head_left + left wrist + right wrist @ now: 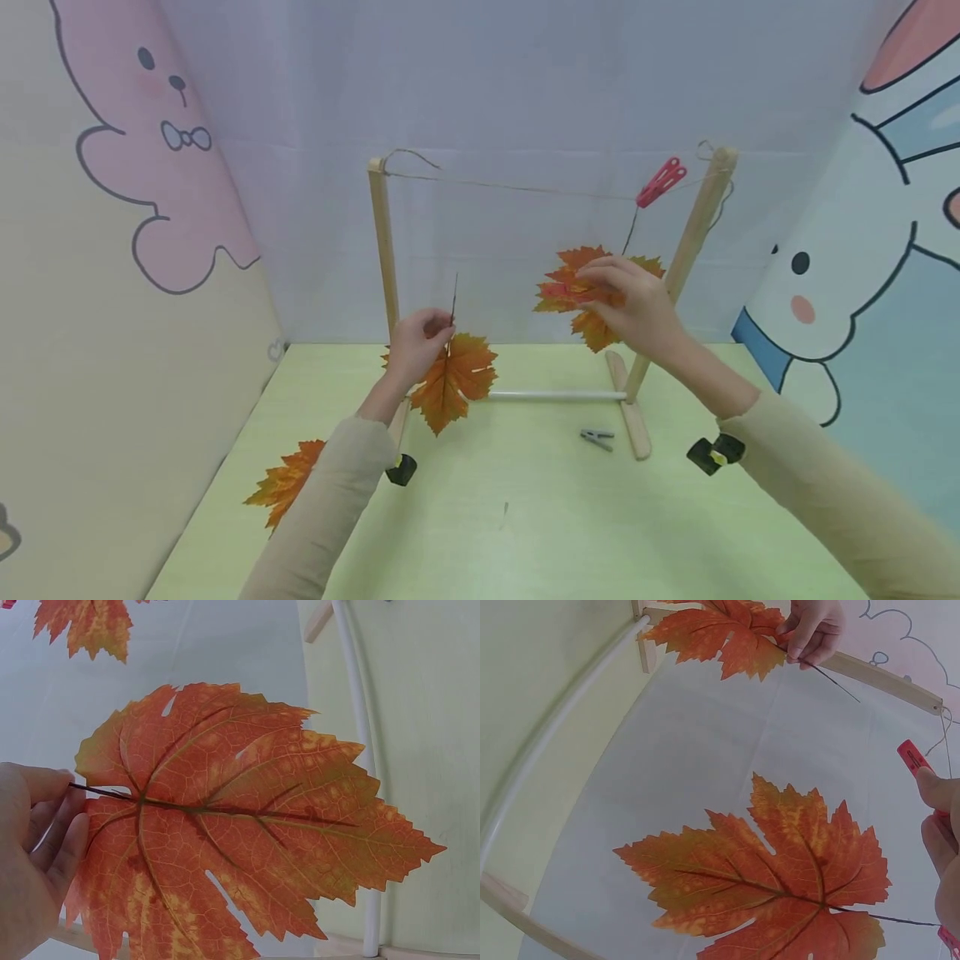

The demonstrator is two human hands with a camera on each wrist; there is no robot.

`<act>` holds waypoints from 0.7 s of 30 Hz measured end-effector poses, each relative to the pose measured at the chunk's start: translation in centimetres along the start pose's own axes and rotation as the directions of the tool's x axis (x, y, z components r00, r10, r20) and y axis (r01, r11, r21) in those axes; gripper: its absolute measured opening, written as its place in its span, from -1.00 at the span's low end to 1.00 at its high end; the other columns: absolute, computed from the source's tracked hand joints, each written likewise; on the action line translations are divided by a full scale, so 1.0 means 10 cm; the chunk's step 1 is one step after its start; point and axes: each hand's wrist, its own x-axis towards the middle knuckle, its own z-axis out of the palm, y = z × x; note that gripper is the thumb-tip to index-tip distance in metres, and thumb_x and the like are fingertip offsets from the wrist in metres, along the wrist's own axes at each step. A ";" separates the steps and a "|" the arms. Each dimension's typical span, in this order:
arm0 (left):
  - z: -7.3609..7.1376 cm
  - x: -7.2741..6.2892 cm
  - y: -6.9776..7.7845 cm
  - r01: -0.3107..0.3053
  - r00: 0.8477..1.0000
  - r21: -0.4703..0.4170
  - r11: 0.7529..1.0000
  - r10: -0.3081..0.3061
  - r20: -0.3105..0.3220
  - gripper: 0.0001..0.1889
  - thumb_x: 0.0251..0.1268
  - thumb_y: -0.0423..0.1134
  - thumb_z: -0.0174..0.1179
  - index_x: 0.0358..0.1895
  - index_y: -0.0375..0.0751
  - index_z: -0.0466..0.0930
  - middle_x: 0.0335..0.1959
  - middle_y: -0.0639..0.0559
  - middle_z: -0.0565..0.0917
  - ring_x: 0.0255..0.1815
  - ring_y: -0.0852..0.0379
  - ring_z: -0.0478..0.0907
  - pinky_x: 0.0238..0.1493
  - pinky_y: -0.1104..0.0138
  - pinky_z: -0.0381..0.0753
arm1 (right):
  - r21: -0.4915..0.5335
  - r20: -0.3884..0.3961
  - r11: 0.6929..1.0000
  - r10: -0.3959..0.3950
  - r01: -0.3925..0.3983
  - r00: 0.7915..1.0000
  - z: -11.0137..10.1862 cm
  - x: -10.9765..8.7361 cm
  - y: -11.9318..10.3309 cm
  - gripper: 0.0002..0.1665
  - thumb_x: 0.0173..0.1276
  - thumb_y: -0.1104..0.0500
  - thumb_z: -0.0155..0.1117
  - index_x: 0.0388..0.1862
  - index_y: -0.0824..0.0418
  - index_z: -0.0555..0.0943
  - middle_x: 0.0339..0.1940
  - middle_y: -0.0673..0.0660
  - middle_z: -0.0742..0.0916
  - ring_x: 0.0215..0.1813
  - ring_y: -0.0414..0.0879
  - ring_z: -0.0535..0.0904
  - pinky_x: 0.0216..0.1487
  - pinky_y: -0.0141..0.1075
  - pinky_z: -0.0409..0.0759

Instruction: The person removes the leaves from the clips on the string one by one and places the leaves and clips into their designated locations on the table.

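In the head view, my left hand pinches the dark stem of an orange artificial maple leaf; the leaf hangs below the fingers and the stem's end points up. My right hand holds a red clothespin between thumb and fingers. Behind that hand, a second maple leaf hangs by its stem from another red clothespin. That clothespin is clipped on the string near the right post. In the head view the right hand covers part of the hanging leaf.
Two wooden posts carry the string, and a white rod joins their feet. On the pale table lie a grey clothespin and, at the left, another maple leaf partly hidden by my left sleeve.
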 end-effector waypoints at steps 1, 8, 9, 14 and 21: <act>0.00 -0.01 -0.01 0.006 1.000 -0.004 1.000 -0.006 0.004 -0.88 0.15 -0.39 0.19 -0.24 -0.30 0.61 -0.31 -0.10 0.66 -0.28 0.05 0.59 -0.15 0.25 0.57 | 0.003 -0.001 1.000 -0.001 0.001 1.000 0.00 -0.03 0.01 -0.61 -0.15 0.50 0.42 -0.23 0.40 0.62 -0.21 0.22 0.65 -0.23 0.03 0.60 -0.08 -0.74 0.32; -0.02 -0.09 -0.09 0.032 0.999 0.023 0.999 -0.033 0.019 -0.88 0.14 -0.39 0.20 -0.25 -0.29 0.61 -0.33 -0.09 0.66 -0.28 0.05 0.58 -0.16 0.23 0.57 | 0.018 0.008 1.000 0.026 -0.026 1.000 0.02 -0.24 0.11 -0.59 -0.17 0.51 0.43 -0.24 0.40 0.61 -0.26 0.22 0.65 -0.26 0.03 0.58 -0.13 -0.74 0.34; -0.02 -0.11 -0.10 0.032 0.999 0.032 0.999 -0.033 0.020 -0.88 0.14 -0.40 0.20 -0.25 -0.29 0.61 -0.33 -0.09 0.66 -0.28 0.05 0.59 -0.16 0.22 0.57 | 0.014 0.013 0.999 0.031 -0.031 0.999 0.02 -0.28 0.13 -0.59 -0.18 0.50 0.43 -0.24 0.39 0.61 -0.26 0.21 0.65 -0.25 0.02 0.58 -0.13 -0.74 0.35; -0.06 -0.17 -0.14 0.039 0.999 0.065 0.997 -0.041 0.035 -0.89 0.15 -0.39 0.20 -0.25 -0.29 0.61 -0.34 -0.08 0.65 -0.28 0.04 0.59 -0.16 0.20 0.57 | 0.020 0.041 0.996 0.082 -0.083 0.996 0.06 -0.46 0.21 -0.57 -0.17 0.47 0.44 -0.21 0.37 0.61 -0.25 0.18 0.66 -0.24 0.01 0.58 -0.17 -0.61 0.45; -0.10 -0.24 -0.23 0.067 0.996 0.112 0.991 -0.073 0.051 -0.89 0.14 -0.37 0.20 -0.26 -0.28 0.62 -0.34 -0.09 0.66 -0.31 0.02 0.61 -0.23 0.20 0.58 | 0.055 0.071 0.985 0.157 -0.161 0.985 0.14 -0.67 0.26 -0.56 -0.15 0.42 0.45 -0.18 0.35 0.60 -0.24 0.16 0.65 -0.23 0.00 0.60 -0.20 -0.52 0.53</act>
